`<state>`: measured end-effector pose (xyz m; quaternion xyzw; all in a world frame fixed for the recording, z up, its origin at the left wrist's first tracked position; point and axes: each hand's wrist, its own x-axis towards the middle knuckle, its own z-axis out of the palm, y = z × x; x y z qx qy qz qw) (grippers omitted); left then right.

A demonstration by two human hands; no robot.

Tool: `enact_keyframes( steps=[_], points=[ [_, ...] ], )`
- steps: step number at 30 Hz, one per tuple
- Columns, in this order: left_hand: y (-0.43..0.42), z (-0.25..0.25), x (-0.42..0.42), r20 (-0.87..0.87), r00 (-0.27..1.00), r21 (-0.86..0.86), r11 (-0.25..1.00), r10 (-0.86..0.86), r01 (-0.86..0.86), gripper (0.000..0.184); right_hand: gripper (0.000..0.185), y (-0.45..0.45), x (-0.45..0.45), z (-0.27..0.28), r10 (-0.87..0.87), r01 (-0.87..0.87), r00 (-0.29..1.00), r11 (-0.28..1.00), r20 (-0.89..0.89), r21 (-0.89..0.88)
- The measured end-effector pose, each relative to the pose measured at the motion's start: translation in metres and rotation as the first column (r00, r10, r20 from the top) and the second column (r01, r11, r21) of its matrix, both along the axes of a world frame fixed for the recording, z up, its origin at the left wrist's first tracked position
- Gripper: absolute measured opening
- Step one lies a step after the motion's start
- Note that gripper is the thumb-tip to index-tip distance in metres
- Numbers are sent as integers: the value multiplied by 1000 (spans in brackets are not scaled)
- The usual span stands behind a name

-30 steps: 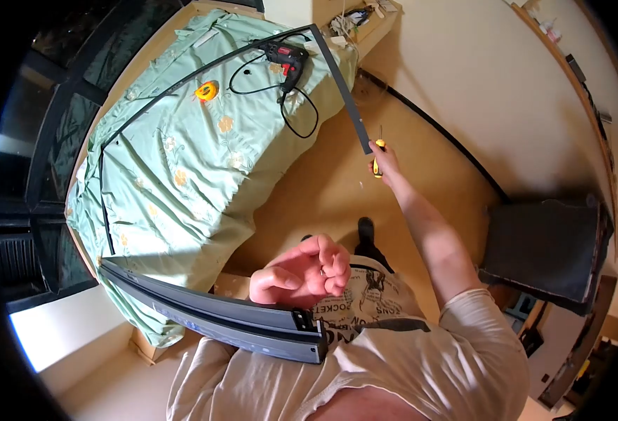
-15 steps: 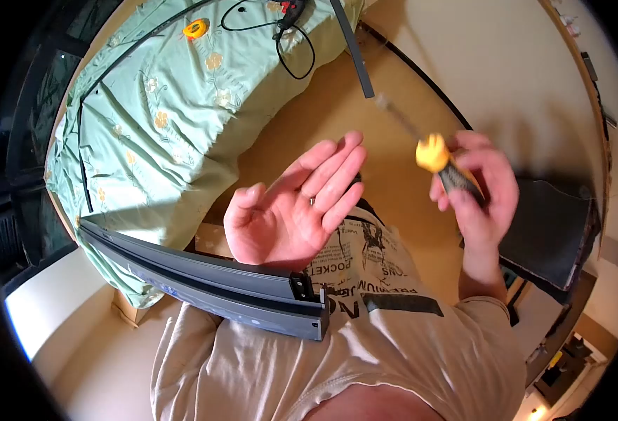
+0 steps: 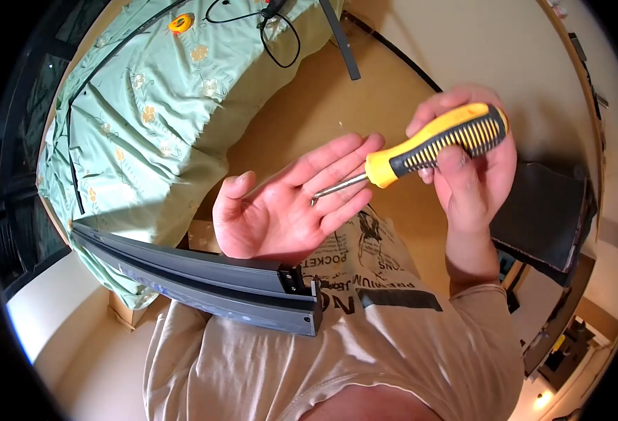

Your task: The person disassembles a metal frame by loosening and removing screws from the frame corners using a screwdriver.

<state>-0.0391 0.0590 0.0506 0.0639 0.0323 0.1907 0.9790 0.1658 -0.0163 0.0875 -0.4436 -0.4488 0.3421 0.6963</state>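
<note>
My right hand (image 3: 476,184) is closed around the yellow and black handle of a screwdriver (image 3: 421,144), thumb along the grip. The shaft points down-left, and its tip meets or hovers at the base of the fingers of my left hand (image 3: 274,214). That hand lies palm up with fingers stretched out. A tiny shiny thing shows near the tip; I cannot tell whether it is a ring or a screw. Below the left palm, a long dark grey metal profile (image 3: 182,263) leans across my shirt, its cut end near the middle. My left wrist is hidden behind it.
A green flowered cloth (image 3: 161,126) covers a surface at the upper left, with a yellow tape measure (image 3: 180,24) and a black cable (image 3: 281,65) on it. Another dark bar (image 3: 340,42) juts out at the top. A black padded seat (image 3: 544,210) stands at right.
The screwdriver has swung from pointing up-left to pointing down-left, bringing its tip to my left palm. My right hand has turned with it. My left hand stays palm up.
</note>
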Motion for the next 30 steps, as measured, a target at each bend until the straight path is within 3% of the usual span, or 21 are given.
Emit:
enact_keyframes(
  steps=[4, 10, 18, 24, 26, 30],
  points=[
    [-5, 1, -4, -21, 1000, 19, 1000, -20, 20, 100, 40, 11, -4, 6, -17, 31, 975, 998, 221, -59],
    [-7, 2, -6, -60, 998, -9, 999, -32, 31, 104, 39, 17, 0, 8, 77, -49, 978, 988, 195, -148],
    [-10, 3, -6, -91, 996, -6, 1000, -15, 14, 104, 38, 17, -2, 7, 103, -80, 960, 992, 259, -98],
    [-10, 4, -7, -101, 995, 4, 1000, -20, 21, 103, 37, 12, -1, 3, 90, -68, 982, 989, 167, -133],
    [-7, 3, -5, -69, 998, 34, 999, -14, 16, 102, 33, 11, 4, 3, 144, -149, 989, 971, -41, -188],
    [-8, -1, -3, 40, 999, 34, 999, 5, -6, 93, 35, 10, -1, -2, 89, -71, 992, 978, 85, -195]
  ],
)
